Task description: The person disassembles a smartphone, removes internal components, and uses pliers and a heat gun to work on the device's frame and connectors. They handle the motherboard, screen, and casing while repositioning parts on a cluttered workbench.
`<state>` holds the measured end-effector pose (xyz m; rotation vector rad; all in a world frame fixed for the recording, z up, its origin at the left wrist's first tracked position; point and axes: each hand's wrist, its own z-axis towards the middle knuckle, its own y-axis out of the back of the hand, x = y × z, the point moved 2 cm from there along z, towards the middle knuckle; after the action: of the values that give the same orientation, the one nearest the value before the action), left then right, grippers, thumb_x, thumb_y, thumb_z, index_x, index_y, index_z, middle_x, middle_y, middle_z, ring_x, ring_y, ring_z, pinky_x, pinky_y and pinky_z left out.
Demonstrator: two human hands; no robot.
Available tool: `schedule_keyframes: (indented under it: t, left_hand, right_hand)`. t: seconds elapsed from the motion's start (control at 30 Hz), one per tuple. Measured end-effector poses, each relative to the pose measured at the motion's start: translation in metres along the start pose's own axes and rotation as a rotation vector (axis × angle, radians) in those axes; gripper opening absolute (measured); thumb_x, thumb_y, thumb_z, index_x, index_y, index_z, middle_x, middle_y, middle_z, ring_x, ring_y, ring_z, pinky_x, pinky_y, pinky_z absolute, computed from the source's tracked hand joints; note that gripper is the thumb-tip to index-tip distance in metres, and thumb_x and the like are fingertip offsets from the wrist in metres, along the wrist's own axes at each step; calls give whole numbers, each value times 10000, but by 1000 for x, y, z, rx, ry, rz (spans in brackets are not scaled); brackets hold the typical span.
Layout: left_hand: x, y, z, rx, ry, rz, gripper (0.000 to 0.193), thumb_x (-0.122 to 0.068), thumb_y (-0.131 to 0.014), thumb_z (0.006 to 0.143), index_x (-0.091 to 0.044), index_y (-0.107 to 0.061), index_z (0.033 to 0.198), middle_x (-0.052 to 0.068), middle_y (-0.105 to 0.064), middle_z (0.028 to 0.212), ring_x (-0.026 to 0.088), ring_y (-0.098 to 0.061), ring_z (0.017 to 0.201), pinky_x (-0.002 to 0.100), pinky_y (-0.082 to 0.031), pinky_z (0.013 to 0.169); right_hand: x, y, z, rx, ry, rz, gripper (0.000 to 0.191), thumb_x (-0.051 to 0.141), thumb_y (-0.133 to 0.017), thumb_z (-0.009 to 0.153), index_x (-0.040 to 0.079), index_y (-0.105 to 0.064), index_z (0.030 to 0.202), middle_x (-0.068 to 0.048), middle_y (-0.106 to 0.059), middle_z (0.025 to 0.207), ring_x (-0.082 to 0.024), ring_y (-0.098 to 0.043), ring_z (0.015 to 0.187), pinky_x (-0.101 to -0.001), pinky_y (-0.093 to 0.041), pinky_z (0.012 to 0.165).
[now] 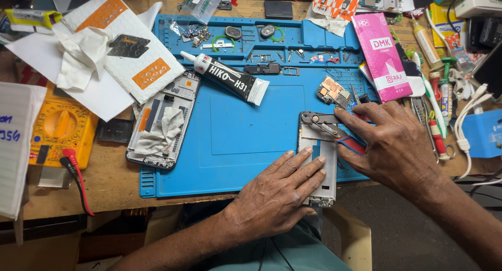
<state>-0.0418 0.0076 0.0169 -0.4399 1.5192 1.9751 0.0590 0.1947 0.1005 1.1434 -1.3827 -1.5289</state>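
Observation:
An opened phone frame [317, 145] lies on the blue repair mat [235, 130] near its front edge. My left hand [277, 192] rests flat on the frame's lower part, fingers spread, pressing it down. My right hand [392, 145] grips small pliers [327, 125] with red handles; their metal jaws lie across the top of the frame. A small circuit board [333, 93] lies just above the frame on the mat.
A black-and-white glue tube [225, 76] lies on the mat. Another opened phone [162, 122] with a cloth sits at the mat's left edge. A yellow multimeter [60, 127] is far left; a pink box [380, 56] and several tools lie at the right.

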Motion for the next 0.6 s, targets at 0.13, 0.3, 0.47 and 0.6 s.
schedule_keyframes:
  t: [0.13, 0.3, 0.47, 0.6]
  left_hand:
    - [2, -1, 0, 3, 0, -8, 709, -395, -744, 856, 5, -544, 1405, 198, -470, 1542, 372, -340, 1513, 522, -287, 1235]
    - [3, -1, 0, -1, -1, -8, 718, -396, -746, 851, 11, -540, 1406, 201, -470, 1543, 373, -344, 1510, 522, -290, 1235]
    - [4, -2, 1, 0, -3, -7, 719, -399, -746, 844, 4, -543, 1404, 201, -468, 1545, 373, -347, 1507, 524, -290, 1232]
    - [4, -2, 1, -3, -1, -11, 721, -404, -747, 847, 3, -542, 1406, 200, -468, 1544, 374, -348, 1505, 525, -290, 1233]
  right_hand:
    - [1, -1, 1, -1, 13, -36, 619, 398, -835, 694, 154, -725, 1252, -97, -690, 1099, -268, -626, 955, -427, -516, 805]
    - [2, -2, -1, 0, 10, -39, 657, 386, -833, 687, 176, -702, 1295, -77, -680, 1107, -268, -613, 941, -427, -502, 788]
    - [4, -3, -2, 6, 35, -120, 672, 408, -824, 704, 184, -678, 1320, -67, -669, 1123, -260, -607, 945, -416, -497, 773]
    - [5, -4, -1, 17, 46, -132, 668, 402, -822, 709, 174, -673, 1319, -61, -661, 1099, -249, -600, 915, -410, -497, 763]
